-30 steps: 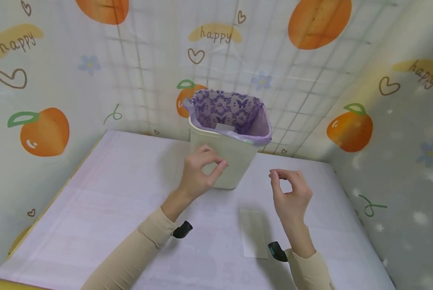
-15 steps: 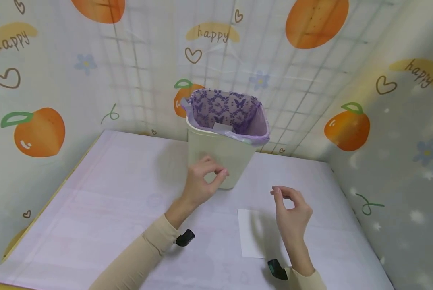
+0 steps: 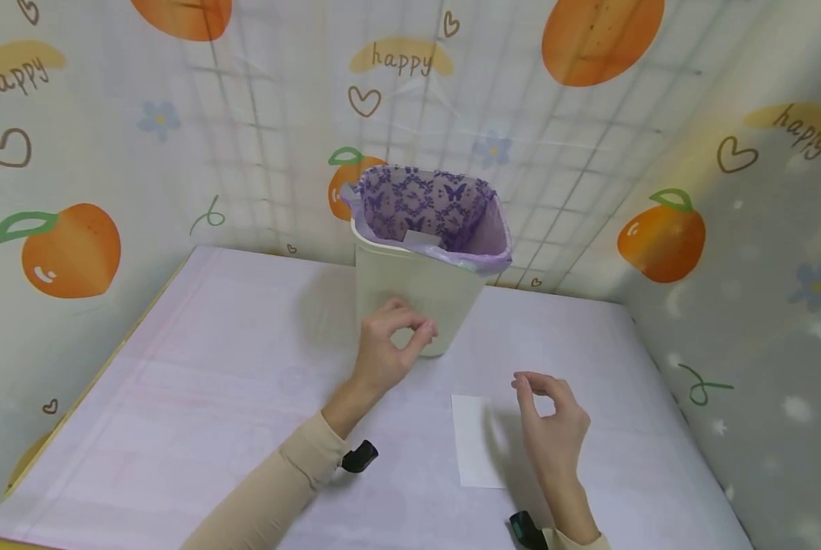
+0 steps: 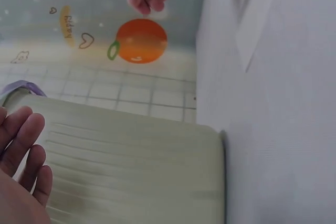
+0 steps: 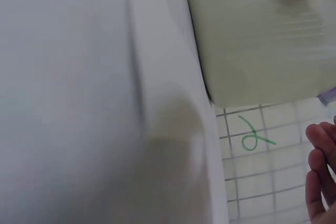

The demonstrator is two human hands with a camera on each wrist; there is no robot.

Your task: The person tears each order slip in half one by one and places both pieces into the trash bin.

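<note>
My left hand [image 3: 396, 347] hovers in front of a pale green trash can [image 3: 410, 283] in the head view, thumb and fingers loosely bent and nothing held. To its right, my right hand [image 3: 554, 420] is poised beside a white sheet of paper [image 3: 470, 441] on the table, likewise with nothing in its bent fingers. A purple butterfly-patterned bag [image 3: 444, 202] lines the can, folded over its rim, with a pale flat piece [image 3: 421, 239] showing inside. Relaxed left fingers [image 4: 31, 156] and right fingers [image 5: 317, 169] appear at the edges of their wrist views.
A white cover [image 3: 231, 367] lies over the table, whose yellow edge [image 3: 101, 374] shows at the left. Behind and at both sides hangs a curtain [image 3: 279, 137] printed with oranges, hearts and "happy", with a wire grid showing through it.
My right hand has come down and nearer to me, beside the paper. My left hand has sunk slightly. The shadow on the paper has shifted right, and the view has moved a little.
</note>
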